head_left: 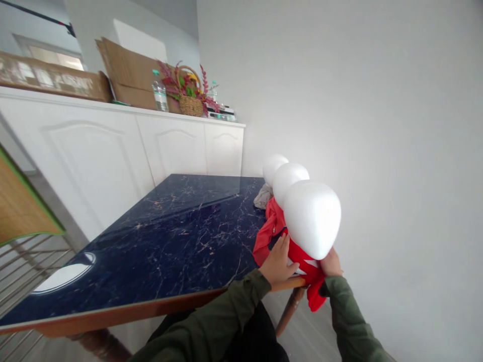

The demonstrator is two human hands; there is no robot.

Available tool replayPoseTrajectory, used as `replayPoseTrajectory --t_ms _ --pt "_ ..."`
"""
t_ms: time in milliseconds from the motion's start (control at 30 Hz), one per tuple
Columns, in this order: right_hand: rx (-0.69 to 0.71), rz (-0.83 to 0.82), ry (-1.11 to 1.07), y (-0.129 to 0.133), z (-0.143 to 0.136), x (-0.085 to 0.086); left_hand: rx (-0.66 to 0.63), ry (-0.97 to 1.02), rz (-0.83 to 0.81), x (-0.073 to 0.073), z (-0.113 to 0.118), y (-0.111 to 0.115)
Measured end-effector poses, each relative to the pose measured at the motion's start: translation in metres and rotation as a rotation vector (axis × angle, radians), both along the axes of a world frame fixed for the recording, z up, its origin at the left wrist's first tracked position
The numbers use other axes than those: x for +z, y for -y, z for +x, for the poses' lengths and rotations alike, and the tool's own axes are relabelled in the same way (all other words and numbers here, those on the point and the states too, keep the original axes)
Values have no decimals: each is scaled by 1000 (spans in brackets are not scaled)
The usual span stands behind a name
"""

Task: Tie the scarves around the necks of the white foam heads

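Observation:
Closest to me, a smooth white egg-shaped display head [312, 216] stands at the table's right front corner. A bright red cloth [296, 251] with white pieces is around its base, and one end [316, 295] hangs past the table edge. My left hand [279, 261] grips this cloth at the left of the base, thumb toward me. On the other side my right hand [331, 262] is closed at the cloth, its fingers partly hidden by the head. Two more white heads [290, 181] stand in a row behind, with a paler red cloth [269, 229] and a grey cloth [263, 196] beside them.
The dark blue marbled table [181, 221] has a wooden edge. A plain wall [396, 151] rises on the right. Behind stands a white cabinet [94, 151] bearing cardboard boxes [130, 75], a water bottle [160, 93] and a flower basket [191, 106]. A metal rack [33, 261] is at left.

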State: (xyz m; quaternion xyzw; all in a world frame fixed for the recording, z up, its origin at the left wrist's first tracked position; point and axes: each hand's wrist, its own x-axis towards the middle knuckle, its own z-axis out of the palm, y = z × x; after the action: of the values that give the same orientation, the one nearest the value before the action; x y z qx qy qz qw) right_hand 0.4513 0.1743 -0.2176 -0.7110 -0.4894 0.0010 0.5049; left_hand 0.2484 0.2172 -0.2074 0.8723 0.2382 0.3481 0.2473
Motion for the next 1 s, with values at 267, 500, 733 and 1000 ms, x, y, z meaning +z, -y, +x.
replayPoseTrajectory --t_ms 267,500,733,1000 --pt "76 -71 53 10 -11 -11 81 40 16 -17 20 13" --pt "106 51 -68 48 -99 18 315 59 155 26 -44 45" --pt "506 145 -82 -17 -210 54 376 19 156 33 -157 -24" --pt "547 1 -414 -108 -277 18 511 219 12 5 -211 -95"
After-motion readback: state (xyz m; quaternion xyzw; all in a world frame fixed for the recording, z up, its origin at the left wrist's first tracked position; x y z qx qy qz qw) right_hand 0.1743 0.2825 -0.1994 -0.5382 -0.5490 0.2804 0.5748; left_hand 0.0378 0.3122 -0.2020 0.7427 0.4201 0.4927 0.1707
